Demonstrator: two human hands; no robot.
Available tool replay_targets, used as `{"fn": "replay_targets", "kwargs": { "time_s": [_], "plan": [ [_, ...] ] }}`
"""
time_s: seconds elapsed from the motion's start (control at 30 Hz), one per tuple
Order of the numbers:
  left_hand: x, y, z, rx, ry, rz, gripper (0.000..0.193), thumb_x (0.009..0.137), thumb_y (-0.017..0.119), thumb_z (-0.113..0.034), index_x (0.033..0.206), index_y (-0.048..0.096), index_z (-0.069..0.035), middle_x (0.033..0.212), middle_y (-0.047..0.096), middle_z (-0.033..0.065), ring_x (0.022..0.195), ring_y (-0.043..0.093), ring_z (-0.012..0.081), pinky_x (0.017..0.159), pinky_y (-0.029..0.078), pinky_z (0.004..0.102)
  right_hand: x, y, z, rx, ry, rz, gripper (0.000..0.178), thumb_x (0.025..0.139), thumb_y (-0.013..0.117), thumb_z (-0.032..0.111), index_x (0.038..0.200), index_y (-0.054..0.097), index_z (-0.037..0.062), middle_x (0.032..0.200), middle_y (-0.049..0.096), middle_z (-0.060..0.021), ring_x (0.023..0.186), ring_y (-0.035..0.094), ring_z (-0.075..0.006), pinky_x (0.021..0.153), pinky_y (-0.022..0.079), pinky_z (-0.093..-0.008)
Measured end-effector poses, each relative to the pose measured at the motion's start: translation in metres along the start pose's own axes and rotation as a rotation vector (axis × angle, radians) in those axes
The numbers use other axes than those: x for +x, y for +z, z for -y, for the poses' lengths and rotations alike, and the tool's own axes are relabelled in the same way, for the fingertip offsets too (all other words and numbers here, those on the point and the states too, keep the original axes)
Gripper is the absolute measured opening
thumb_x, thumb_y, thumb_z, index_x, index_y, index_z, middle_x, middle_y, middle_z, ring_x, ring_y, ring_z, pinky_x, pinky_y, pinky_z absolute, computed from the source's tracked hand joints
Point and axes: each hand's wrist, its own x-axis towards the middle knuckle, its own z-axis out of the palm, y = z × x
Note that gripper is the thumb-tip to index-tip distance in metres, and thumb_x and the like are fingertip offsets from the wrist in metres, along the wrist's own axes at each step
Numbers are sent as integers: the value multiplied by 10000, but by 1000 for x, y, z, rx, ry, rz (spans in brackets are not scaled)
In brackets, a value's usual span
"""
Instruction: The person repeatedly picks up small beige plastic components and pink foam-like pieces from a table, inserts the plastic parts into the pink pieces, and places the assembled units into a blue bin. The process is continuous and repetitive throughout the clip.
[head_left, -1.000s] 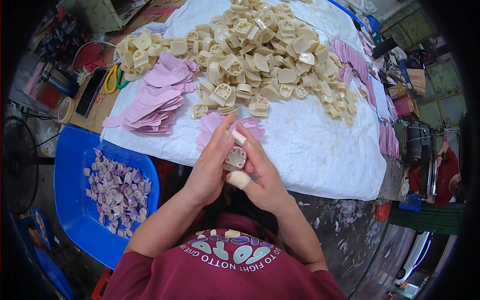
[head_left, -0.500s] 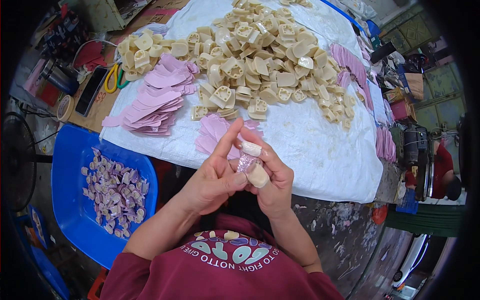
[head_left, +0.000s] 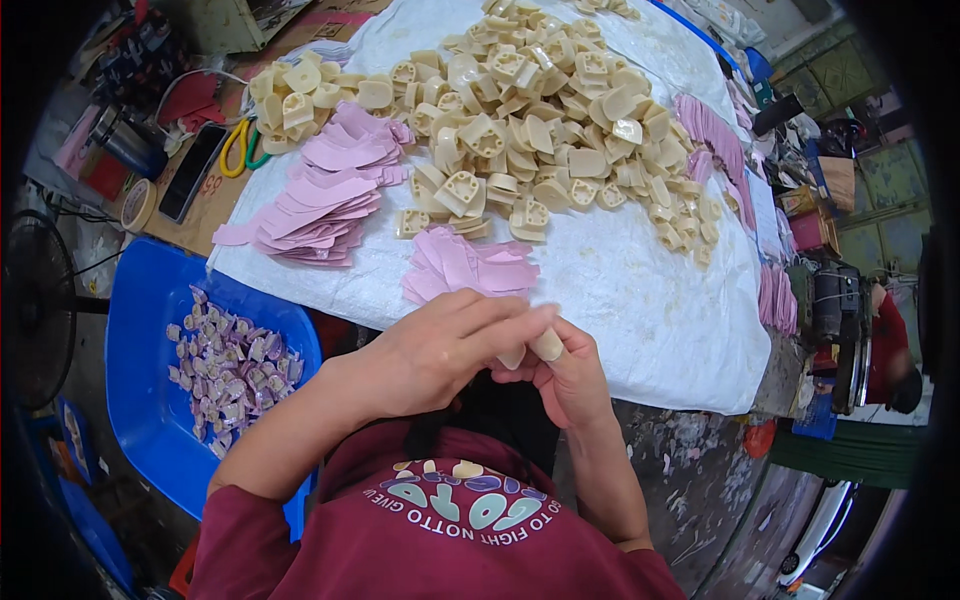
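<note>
My right hand [head_left: 578,375] grips a small beige shoe heel [head_left: 512,357], of which only a sliver shows between the fingers. A pale cover [head_left: 548,346] appears to sit on the right thumb tip. From the left, my left hand [head_left: 450,350] bends over the same heel, fingers curled against it and hiding most of it. Just beyond my hands, a fanned stack of pink glittery pieces [head_left: 468,264] lies on the white sheet [head_left: 640,320]. A large heap of bare beige heels [head_left: 530,130] rises behind it.
A bigger pile of pink pieces [head_left: 318,205] lies to the left. At lower left, a blue tub [head_left: 140,400] contains many pink-covered heels [head_left: 235,370]. Scissors [head_left: 235,148], a phone [head_left: 193,172] and a tape roll [head_left: 138,205] rest at the table's left. More pink strips [head_left: 712,140] lie at right.
My left hand has turned over, knuckles up, and now covers the heel. The glittery pink part that showed between my hands is hidden. The view has shifted slightly.
</note>
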Motion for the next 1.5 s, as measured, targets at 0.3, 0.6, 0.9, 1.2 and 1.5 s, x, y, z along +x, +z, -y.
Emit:
{"fn": "replay_targets", "kwargs": {
  "time_s": [0.3,0.6,0.9,1.2,1.5],
  "plan": [
    [-2,-17,-4,129,-60,7,613,639,765,-73,1211,551,-34,1049,606,144,925,604,326,783,488,402,-11,10,7,-232,-119,-29,162,891,613,22,1025,676,-45,943,685,-73,844,635,-109,746,525,-244],
    [4,-9,-9,152,-133,-147,447,586,782,-117,985,597,-38,831,594,108,756,602,301,667,476,366,-2,17,16,-365,-283,-59,205,919,598,59,1083,655,-50,936,674,-45,831,603,-77,738,497,-237],
    [9,17,-6,139,-229,-367,351,613,783,-117,882,577,-24,744,568,105,630,590,282,566,469,357,12,27,13,-354,-345,-158,215,948,579,128,1064,655,-36,906,663,-28,786,594,-79,713,483,-230],
    [22,37,-7,246,-381,-523,345,637,795,-135,855,559,-10,673,565,110,585,608,259,517,485,335,30,21,4,-174,-308,-180,266,977,544,197,1106,626,-20,959,649,-42,877,597,-108,778,480,-257],
    [22,45,1,272,-414,-562,356,641,791,-166,853,550,-13,663,597,137,567,616,297,511,488,368,34,21,-8,-224,-333,-236,243,987,490,148,1123,608,-15,929,613,-7,793,557,-66,697,457,-213]
  ]
}}
